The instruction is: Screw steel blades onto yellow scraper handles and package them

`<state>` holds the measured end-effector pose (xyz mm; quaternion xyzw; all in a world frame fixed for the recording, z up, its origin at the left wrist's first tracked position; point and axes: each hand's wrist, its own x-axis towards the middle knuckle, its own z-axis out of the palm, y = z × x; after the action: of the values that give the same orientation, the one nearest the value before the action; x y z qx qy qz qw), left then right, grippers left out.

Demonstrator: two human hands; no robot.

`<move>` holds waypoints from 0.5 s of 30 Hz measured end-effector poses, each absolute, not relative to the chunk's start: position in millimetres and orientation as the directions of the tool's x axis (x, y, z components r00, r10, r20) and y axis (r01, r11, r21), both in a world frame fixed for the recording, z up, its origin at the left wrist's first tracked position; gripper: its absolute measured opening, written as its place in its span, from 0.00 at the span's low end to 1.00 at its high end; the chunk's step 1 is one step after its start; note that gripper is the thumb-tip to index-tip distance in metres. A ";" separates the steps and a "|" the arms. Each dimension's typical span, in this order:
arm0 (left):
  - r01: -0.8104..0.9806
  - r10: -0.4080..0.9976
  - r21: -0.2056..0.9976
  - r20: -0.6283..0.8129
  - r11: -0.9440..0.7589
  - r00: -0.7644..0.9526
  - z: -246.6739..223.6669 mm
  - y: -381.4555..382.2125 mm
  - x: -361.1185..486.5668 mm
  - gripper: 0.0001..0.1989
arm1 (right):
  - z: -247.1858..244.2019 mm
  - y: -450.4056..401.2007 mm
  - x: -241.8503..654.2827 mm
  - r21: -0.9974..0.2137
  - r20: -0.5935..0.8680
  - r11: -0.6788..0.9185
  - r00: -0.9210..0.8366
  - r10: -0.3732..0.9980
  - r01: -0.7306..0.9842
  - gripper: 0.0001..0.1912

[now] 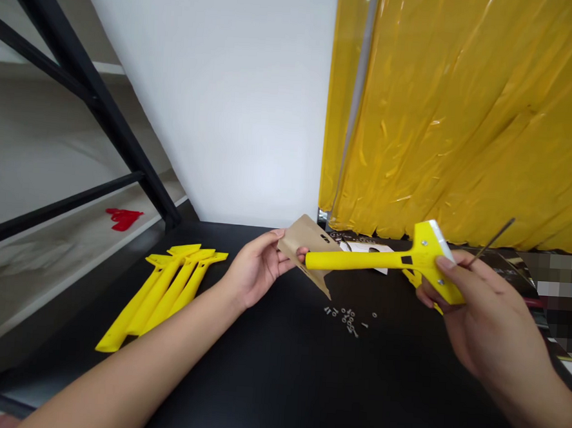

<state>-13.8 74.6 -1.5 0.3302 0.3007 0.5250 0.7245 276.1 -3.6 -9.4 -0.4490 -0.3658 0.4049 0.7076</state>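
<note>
My left hand (258, 264) pinches a folded brown cardboard packaging card (308, 238) with cut-out slots by its left edge. Across from it, my right hand (483, 310) grips a yellow scraper (360, 260) by its wide, screwed head, the handle pointing left. The handle's end overlaps the card; whether they touch I cannot tell. A thin metal shaft (495, 238), perhaps a screwdriver's, sticks up from behind my right fingers; its other end is hidden. Small screws and nuts (350, 321) lie scattered on the black table (295, 382) below.
Several yellow scraper handles (169, 291) lie side by side at the left. More yellow parts (412, 278) and a white card (380, 258) sit behind my right hand. A yellow plastic curtain (466, 122) hangs behind; a black-framed shelf (117, 126) with a red item (123, 218) stands left.
</note>
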 end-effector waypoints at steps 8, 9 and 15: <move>-0.506 0.973 0.834 -0.146 0.218 0.178 -1.0 71.5 -11.5 0.07 | -14.6 -7.9 279.9 -0.952 0.255 0.298 0.351 0.901 -0.074 0.13; -0.498 0.975 0.841 -0.147 0.212 0.168 -1.6 71.3 -11.2 0.06 | -15.7 -8.0 280.9 -0.952 0.259 0.298 0.346 0.902 -0.064 0.12; -0.455 0.975 0.867 -0.134 0.202 0.177 -3.9 71.7 -10.3 0.08 | -20.0 -9.2 284.8 -0.963 0.237 0.267 0.335 0.912 -0.046 0.11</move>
<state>-10.3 71.7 -3.9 0.3521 0.3693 0.5246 0.6815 284.8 -9.2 -20.0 -0.4840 -0.4474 0.3638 0.6582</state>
